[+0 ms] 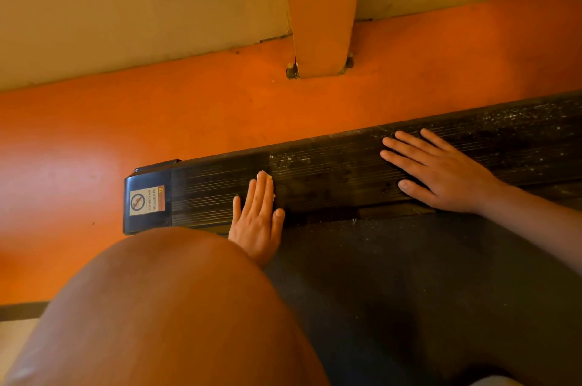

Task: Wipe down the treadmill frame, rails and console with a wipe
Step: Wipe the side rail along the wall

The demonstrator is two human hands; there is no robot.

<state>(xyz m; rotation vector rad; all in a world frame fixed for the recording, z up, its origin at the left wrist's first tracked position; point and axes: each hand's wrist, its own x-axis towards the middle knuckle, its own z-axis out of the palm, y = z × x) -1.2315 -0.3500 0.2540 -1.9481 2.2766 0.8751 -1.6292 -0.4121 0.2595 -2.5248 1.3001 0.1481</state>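
The treadmill side rail (330,171) is a long black ribbed strip, running from the lower left up towards the right edge. Its left end finishes in a glossy black end cap (157,176) bearing a white warning sticker (147,201). Next to the cap the ribs look dark and clean; further right they carry pale specks and dust, thickest at the far right. The wipe (268,177) is white, with only a small corner showing past the fingertips of the left hand (256,218), which presses it flat on the rail; it may be folded. The dark grey belt (409,275) lies along the rail's near edge
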